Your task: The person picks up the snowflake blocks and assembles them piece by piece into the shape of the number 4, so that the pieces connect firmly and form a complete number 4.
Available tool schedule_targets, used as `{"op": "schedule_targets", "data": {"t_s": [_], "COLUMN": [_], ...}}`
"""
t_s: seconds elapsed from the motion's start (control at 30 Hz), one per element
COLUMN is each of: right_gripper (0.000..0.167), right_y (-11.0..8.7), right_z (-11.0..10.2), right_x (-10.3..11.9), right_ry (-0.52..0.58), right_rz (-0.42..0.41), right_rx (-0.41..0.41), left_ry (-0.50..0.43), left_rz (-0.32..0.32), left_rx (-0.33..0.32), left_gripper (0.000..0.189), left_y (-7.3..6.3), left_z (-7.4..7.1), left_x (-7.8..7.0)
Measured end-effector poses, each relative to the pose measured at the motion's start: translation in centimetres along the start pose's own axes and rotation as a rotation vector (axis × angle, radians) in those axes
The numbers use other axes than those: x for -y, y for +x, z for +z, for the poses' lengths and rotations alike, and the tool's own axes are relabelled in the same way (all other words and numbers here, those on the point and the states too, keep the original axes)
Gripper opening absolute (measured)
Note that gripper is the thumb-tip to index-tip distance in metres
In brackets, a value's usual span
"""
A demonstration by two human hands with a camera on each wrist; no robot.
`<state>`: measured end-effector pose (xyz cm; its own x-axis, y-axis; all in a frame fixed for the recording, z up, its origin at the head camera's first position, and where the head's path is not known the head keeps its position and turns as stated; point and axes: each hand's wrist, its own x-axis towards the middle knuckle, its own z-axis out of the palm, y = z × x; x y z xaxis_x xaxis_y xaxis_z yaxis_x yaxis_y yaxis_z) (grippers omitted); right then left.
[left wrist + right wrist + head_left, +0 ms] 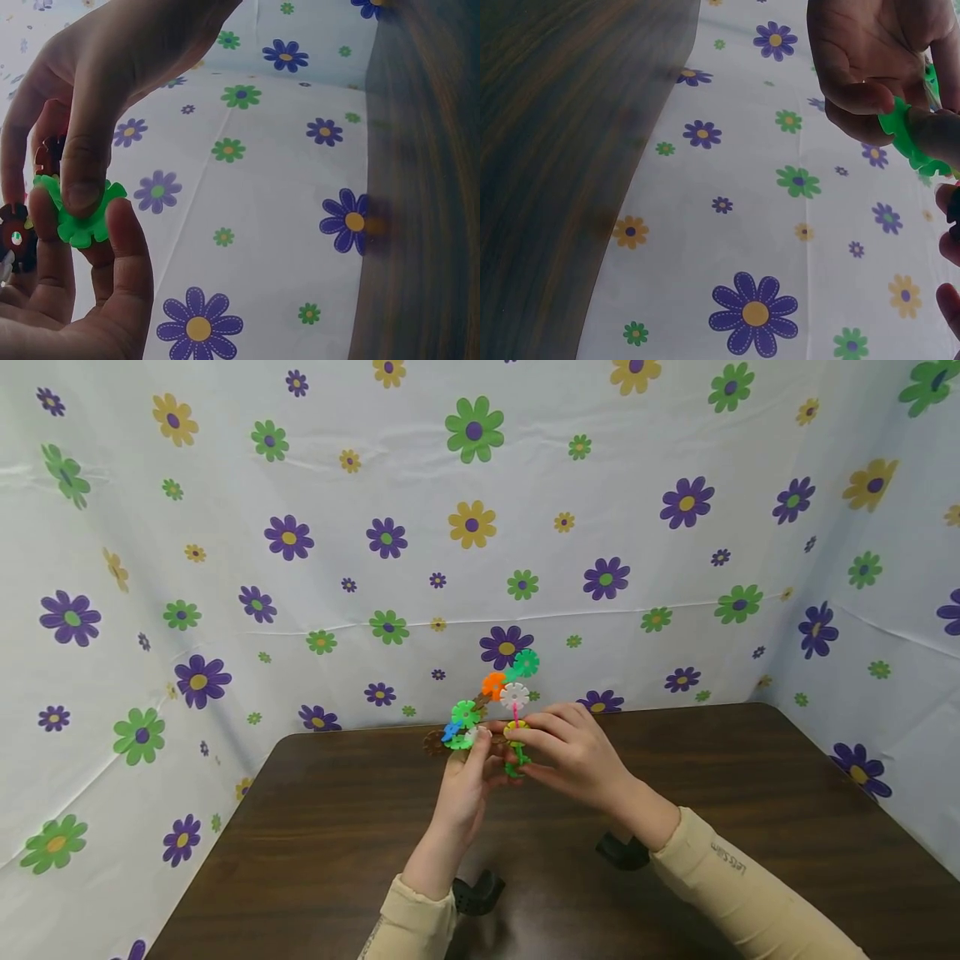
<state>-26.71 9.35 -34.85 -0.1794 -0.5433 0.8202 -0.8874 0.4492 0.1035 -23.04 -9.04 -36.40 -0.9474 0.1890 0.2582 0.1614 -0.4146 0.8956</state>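
A chain of interlocking notched plastic discs is held up over the table between both hands. In the head view it includes a teal disc [527, 662], an orange disc [493, 685], a white disc [514, 697], a bright green disc [465, 714], a blue disc [452, 731] and a brown disc [433, 742]. My left hand [459, 797] grips the build from below left. From the right, my right hand [585, 756] pinches near a yellow disc [514, 727]. Close up, fingers of both hands surround a green disc [86, 227], the thumb pressing its face. Fingers hide part of the build.
Beneath the hands lies a dark wood-grain table [337, 835]. A white flower-print sheet [420, 468] hangs behind the table and along its sides. Black curved wrist mounts [480, 893] stick out near the beige sleeves [738, 885].
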Motion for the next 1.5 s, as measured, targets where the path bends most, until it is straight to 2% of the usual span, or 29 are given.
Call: {"op": "schedule_targets", "data": {"t_s": [0.47, 0.83, 1.0, 1.13, 1.3, 1.43, 1.5], "right_gripper": [0.057, 0.056, 0.055, 0.052, 0.052, 0.054, 0.054], "right_y": [0.4, 0.8, 1.0, 1.1, 1.3, 1.3, 1.3], "right_z": [-1.1, -2.3, -2.8, -3.2, -3.6, -3.8, -3.9], "right_x": [-0.4, -0.3, -0.2, -0.3, -0.3, -0.4, -0.5], "right_ry": [-0.028, -0.038, -0.02, 0.015, 0.034, 0.028, 0.029], "right_rz": [-0.055, -0.047, -0.03, -0.008, 0.011, 0.008, 0.006], "right_rx": [-0.017, -0.011, -0.011, -0.014, -0.008, -0.004, -0.003], "left_ry": [0.002, 0.018, 0.054, 0.101, 0.173, 0.288, 0.356], "left_rz": [-0.002, 0.002, 0.013, 0.058, 0.104, 0.155, 0.186], "left_rx": [-0.014, 0.023, 0.063, 0.096, 0.097, 0.107, 0.102], "left_gripper": [0.043, 0.044, 0.051, 0.061, 0.06, 0.067, 0.063], "left_y": [0.1, 0.3, 0.5, 0.6, 0.4, 0.3, 0.3], "left_z": [1.0, 1.6, 1.6, 0.9, -0.8, -2.1, -2.7], "left_x": [-0.4, -1.1, -1.4, -1.8, -2.8, -4.3, -5.1]}}
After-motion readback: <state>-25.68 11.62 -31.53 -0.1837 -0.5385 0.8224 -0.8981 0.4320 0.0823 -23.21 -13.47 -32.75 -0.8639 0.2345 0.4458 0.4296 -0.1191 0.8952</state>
